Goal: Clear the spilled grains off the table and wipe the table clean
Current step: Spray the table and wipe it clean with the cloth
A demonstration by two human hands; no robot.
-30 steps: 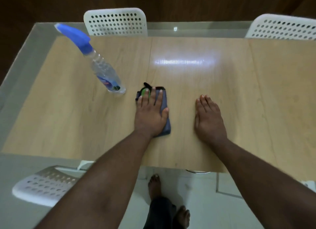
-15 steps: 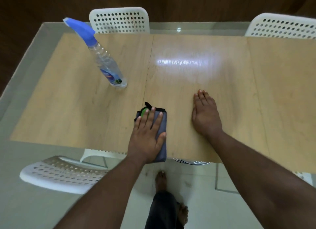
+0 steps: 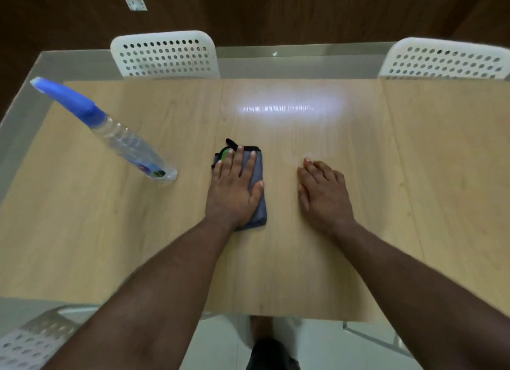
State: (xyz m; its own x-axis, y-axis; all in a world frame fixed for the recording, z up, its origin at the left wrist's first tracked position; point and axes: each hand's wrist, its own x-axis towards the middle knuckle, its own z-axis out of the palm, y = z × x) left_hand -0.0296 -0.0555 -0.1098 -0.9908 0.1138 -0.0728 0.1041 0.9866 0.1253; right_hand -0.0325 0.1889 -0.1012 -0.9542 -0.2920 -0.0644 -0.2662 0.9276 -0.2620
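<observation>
While L hand [image 3: 234, 189] presses flat on cloth [image 3: 258, 201] — R hand [image 3: 324, 194] flat on table [image 3: 110, 231] beside.

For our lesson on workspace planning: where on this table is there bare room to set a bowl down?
The widest bare patch lies right of the right hand, up to the table edge. Another lies left of the cloth, nearer than the spray bottle. The middle is crowded: the left hand presses the cloth there.
</observation>
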